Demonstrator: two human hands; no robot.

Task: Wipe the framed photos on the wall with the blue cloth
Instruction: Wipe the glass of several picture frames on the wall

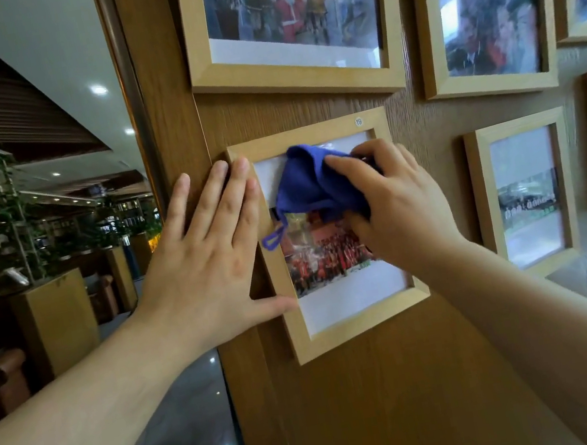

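A small light-wood framed photo (357,328) hangs low on the wooden wall, with a round sticker "19" on its top rail. My right hand (399,207) grips the bunched blue cloth (312,183) and presses it against the upper part of the glass. A thin loop dangles from the cloth's lower left. My left hand (204,261) lies flat, fingers spread, on the frame's left rail and the wall beside it, thumb at the lower left edge.
Above hangs a larger framed photo (298,80). More frames hang at the right: one upper (495,84), one lower (535,266), others cut off at the edge. The wooden wall (356,407) ends at the left; beyond it lie a shiny floor, planters and seats.
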